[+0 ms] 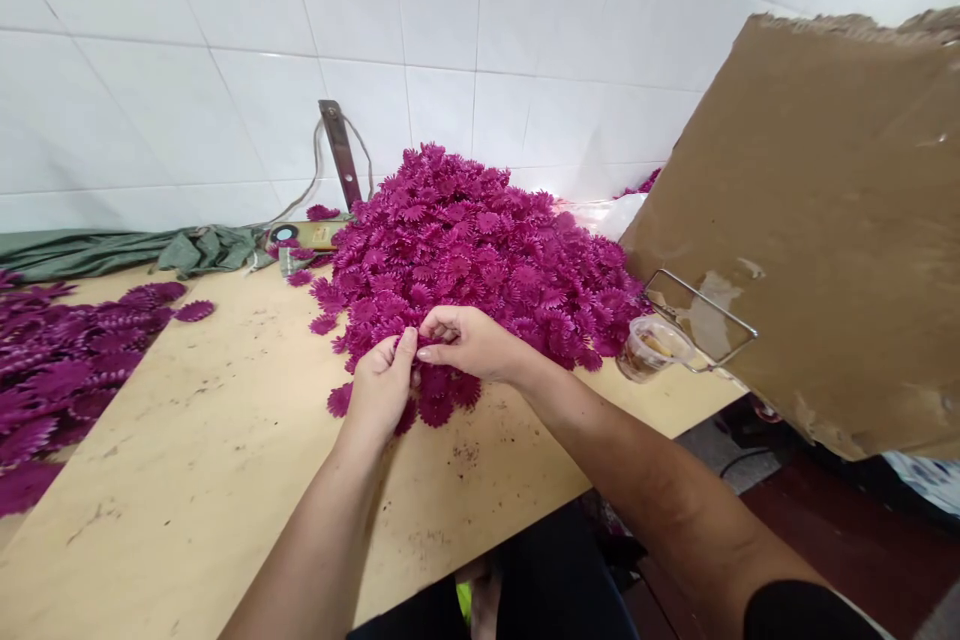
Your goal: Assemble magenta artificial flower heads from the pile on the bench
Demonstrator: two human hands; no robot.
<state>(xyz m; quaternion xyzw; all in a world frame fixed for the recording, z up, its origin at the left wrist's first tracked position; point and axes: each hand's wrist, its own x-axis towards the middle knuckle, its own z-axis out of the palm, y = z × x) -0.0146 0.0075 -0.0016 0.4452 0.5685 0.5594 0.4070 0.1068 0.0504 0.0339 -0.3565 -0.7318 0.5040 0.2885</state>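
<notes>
A tall heap of magenta flower-shaped pieces [480, 250] rises on the pale yellow tabletop [217, 460] against the wall. At the heap's front edge my left hand [382, 380] and my right hand [465, 342] meet, thumbs and fingers pinched together. A bit of magenta shows between their fingertips, seemingly one of the flower pieces, mostly hidden by the fingers. Several loose flower pieces [436, 402] lie on the table just below and beside the hands.
More magenta pieces [67, 370] spread over the left side, near a green cloth [202, 248]. A metal bar [341, 155] leans at the tiled wall. To the right stand a clear plastic cup [651, 350], a wire loop [709, 320] and a large cardboard sheet [832, 220].
</notes>
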